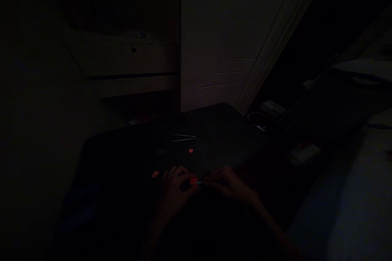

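The scene is very dark. My left hand (174,189) and my right hand (228,183) meet over a dark table (128,159), fingers pinched together around a small orange-red piece (193,180). A thin light sliver shows between the fingertips just right of that piece. Two more orange-red pieces lie on the table, one (155,174) left of my left hand and one (190,151) farther back. A pair of thin metal tweezers (183,137) lies beyond them.
A pale door (220,40) and a low cabinet with a knobbed drawer (128,59) stand behind the table. Small white objects (303,153) lie on the floor at right. A light-coloured bed or sofa edge (355,195) runs along the right side.
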Available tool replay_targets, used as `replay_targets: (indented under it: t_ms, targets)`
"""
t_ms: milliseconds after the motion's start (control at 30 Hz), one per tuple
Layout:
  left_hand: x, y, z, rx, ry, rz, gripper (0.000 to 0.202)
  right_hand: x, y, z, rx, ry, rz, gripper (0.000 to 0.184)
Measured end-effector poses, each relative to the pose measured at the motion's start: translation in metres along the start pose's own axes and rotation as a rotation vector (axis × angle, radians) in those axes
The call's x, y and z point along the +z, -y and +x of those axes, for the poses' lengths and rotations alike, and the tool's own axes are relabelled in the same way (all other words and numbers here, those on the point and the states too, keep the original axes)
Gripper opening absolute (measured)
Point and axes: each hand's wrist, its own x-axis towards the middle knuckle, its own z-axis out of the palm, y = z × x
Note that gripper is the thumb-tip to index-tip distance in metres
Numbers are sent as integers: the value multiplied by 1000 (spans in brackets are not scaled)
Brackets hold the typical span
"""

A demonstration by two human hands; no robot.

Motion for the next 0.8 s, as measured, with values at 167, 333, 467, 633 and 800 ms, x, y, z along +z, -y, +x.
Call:
replay_targets:
  t_ms: [167,333,467,633,800]
  targets:
    - [5,6,1,16,13,-15,13,4,-5,-1,-28,-55,51,47]
    - [7,7,2,18,-11,-13,13,2,-1,0,-27,-39,36,42]
    - [5,7,1,28,5,-37,13,1,3,1,-28,-49,-12,41]
    - [2,5,2,21,26,-33,13,4,1,1,-28,-62,-61,38]
    - [4,6,2,33,15,-34,14,3,4,3,8,-62,-59,29]
